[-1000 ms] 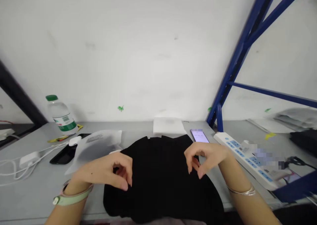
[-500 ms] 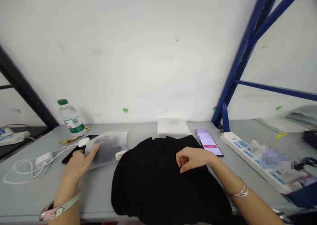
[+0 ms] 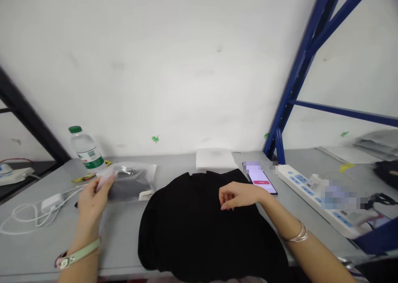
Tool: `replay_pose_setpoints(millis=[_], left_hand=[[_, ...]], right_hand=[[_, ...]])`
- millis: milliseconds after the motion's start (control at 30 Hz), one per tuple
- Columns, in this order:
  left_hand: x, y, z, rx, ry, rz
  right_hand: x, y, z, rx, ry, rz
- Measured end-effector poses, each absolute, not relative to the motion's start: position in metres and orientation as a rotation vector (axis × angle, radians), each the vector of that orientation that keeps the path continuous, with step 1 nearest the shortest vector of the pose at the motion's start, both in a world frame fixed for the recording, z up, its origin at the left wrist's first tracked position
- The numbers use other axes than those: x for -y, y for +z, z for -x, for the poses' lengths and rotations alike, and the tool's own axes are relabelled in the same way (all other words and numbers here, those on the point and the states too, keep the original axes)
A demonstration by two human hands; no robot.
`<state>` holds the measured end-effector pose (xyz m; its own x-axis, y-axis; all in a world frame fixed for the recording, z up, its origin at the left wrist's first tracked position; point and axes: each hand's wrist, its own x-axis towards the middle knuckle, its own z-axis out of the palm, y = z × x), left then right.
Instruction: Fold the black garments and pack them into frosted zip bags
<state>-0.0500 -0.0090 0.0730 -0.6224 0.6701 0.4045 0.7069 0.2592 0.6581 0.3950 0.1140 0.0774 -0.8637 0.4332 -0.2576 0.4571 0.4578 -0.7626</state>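
My left hand (image 3: 95, 196) pinches the left edge of a frosted plastic bag (image 3: 130, 183), thumb on top and fingers at the side. Something dark shows through the bag, and a small white label (image 3: 146, 194) is at its lower right corner. In the middle, a black garment (image 3: 202, 229) lies spread over the table and past its front edge. Above it is my right hand (image 3: 238, 195), fingers loosely curled toward the palm; its fingertips are partly hidden, and no object shows in them. Whether that hand touches the cloth I cannot tell.
A green-capped water bottle (image 3: 87, 148) stands at the back left, near a white charger with cables (image 3: 52, 203). Behind the garment lies a white flat packet (image 3: 215, 158). On the right are a lit phone (image 3: 261, 181), a power strip (image 3: 314, 198) and a blue frame post (image 3: 294, 75).
My left hand has closed on the bag's left edge and lifted it a little; the bag now covers most of the black object beneath. My right hand has barely moved.
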Motion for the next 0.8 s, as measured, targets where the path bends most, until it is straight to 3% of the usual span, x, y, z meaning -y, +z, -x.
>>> replay_pose_setpoints(millis=[200,433,600,800], left_hand=[[-0.018,0.126,0.005,2.092,-1.698,1.316],[-0.064,0.149,-0.081,1.935,-2.058,1.996],[-0.077,0.114,-0.134,2.066,-1.904,2.617],[-0.088,0.071,-0.14,2.146,-1.558,2.796]], right_hand=[[-0.122,0.102,-0.395,-3.013,-1.514,-1.062],[-0.122,0.115,-0.393,-3.354,-1.886,-1.273],[-0.117,0.098,-0.391,-3.125,-2.074,-1.285],[-0.12,0.077,-0.384,-2.678,-1.882,-1.364]])
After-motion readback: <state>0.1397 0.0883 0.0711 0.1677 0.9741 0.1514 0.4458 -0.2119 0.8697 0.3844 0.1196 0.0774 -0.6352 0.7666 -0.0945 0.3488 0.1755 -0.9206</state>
